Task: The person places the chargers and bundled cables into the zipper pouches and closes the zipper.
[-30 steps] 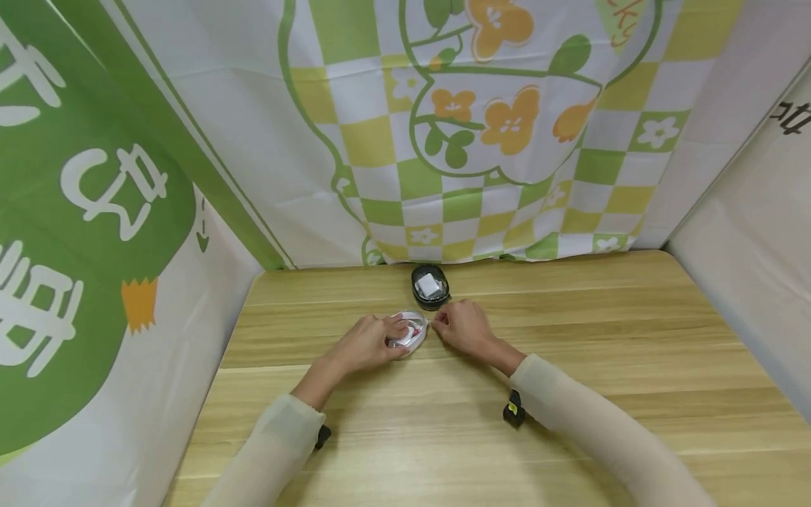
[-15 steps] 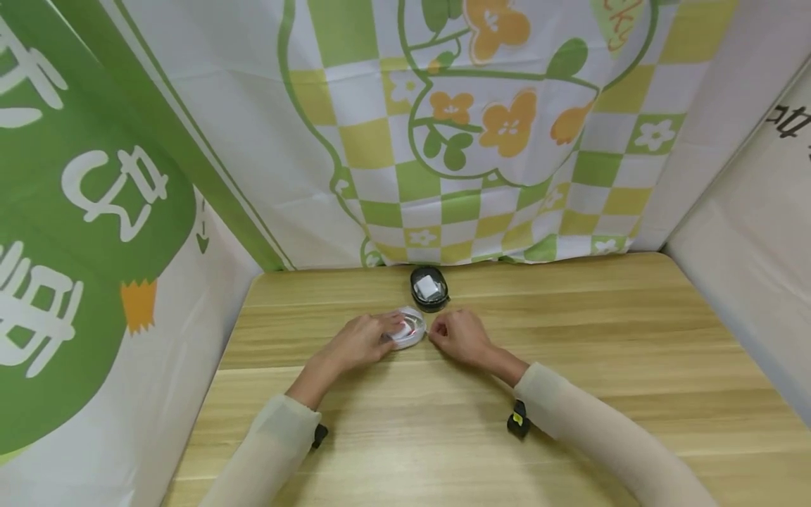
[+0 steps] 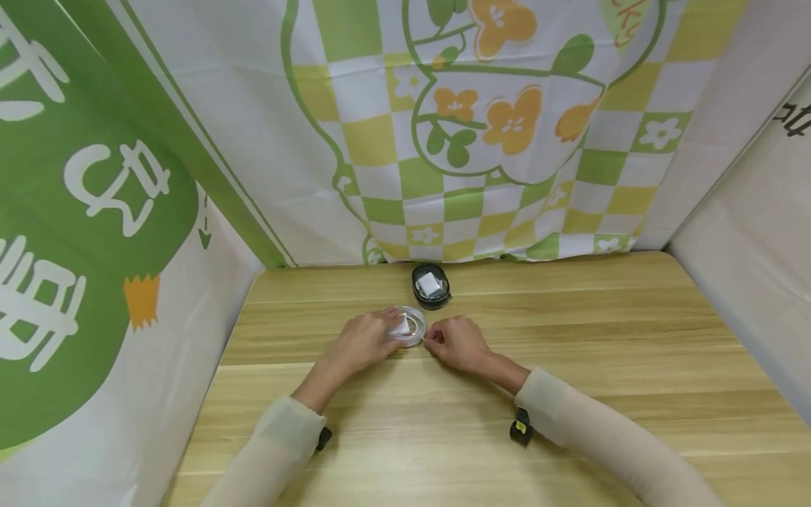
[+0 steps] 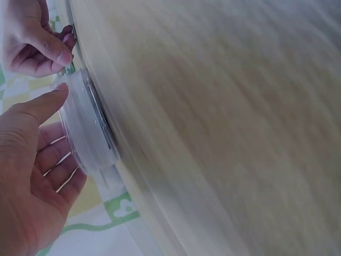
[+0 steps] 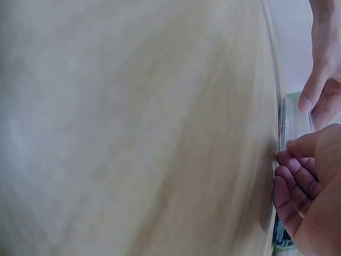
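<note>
A small round clear case (image 3: 415, 318) with a whitish side wall lies on the table, a white item and a looped cable showing through its top. My left hand (image 3: 362, 342) grips its left side, thumb on the near edge and fingers on the far one. In the left wrist view the clear case (image 4: 88, 125) sits between that thumb and the fingers. My right hand (image 3: 460, 343) is at the right edge, thumb and index finger pinching something tiny there, apparently a zipper pull; the fingertips mostly cover it. The right wrist view shows this right hand (image 5: 314, 181) beside the case's wall.
Just behind the clear case stands a black-rimmed case (image 3: 431, 287) with a clear top and a white block inside. The wooden table (image 3: 570, 317) ends at a patterned cloth (image 3: 443, 204) at the back, with cloth walls on both sides.
My right hand has shifted slightly toward the near side along the case's right edge, still pinching. The left hand keeps its grip, and more of the case's top shows.
</note>
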A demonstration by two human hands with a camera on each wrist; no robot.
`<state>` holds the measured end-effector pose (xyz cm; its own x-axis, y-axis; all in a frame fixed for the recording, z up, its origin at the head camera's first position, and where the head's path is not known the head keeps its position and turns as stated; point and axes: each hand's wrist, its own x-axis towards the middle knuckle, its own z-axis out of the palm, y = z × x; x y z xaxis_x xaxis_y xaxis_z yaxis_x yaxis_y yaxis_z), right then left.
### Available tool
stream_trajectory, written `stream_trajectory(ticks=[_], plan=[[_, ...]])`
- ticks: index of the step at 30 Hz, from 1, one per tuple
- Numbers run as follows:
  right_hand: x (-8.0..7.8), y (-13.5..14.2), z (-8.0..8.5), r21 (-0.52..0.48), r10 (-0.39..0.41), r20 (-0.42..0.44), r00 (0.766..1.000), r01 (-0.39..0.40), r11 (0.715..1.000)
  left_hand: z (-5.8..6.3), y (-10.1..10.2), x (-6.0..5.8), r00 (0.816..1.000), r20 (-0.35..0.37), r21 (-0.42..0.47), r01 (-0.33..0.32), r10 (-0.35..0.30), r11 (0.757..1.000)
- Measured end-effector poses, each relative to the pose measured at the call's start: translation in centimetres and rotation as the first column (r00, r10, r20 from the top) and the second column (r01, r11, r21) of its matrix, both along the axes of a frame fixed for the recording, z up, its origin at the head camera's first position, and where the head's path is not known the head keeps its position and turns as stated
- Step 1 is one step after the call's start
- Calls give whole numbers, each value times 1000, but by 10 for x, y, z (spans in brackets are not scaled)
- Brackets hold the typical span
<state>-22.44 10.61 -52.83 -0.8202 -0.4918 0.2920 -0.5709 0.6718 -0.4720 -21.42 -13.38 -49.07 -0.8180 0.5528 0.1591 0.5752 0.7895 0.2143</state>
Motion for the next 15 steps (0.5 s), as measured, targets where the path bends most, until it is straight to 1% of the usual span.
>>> stream_trajectory(ticks=[6,11,15], plan=[[4,-1,1,-12,23,-8,1000,-23,1000,-4,4,-3,1000,-28,-6,12,-12,1000],[3,1,1,-36,30,-12,999,-31,999,-4,4,-4,1000,-20,-12,13,-13,1000],[1,5,3,-30,24,-27,999,-25,999,-4,5,-5,1000,-14,-26,12,-12,1000]])
